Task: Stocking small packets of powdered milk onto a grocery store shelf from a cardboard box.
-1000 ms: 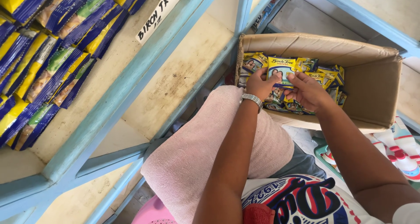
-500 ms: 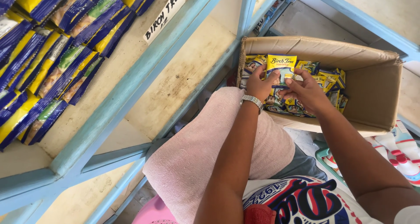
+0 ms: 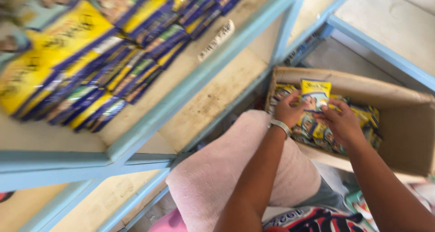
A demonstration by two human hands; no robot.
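Both my forearms reach forward and away from me, running close together and nearly parallel. My left hand (image 3: 288, 109) sits slightly farther out, wrist bent, fingers curled inward in a pinch, a metal watch band around the wrist. My right hand (image 3: 340, 122) lies just beside it, palm down, fingers spread and bent, thumb turned toward the left hand.

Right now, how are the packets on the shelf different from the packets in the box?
The shelf packets lie in long overlapping rows across the shelf; the box packets sit jumbled inside the cardboard box. No hand touches the shelf packets, while the left hand and right hand are in among the box packets, lifting one packet upright. Both lots are mostly yellow and blue.
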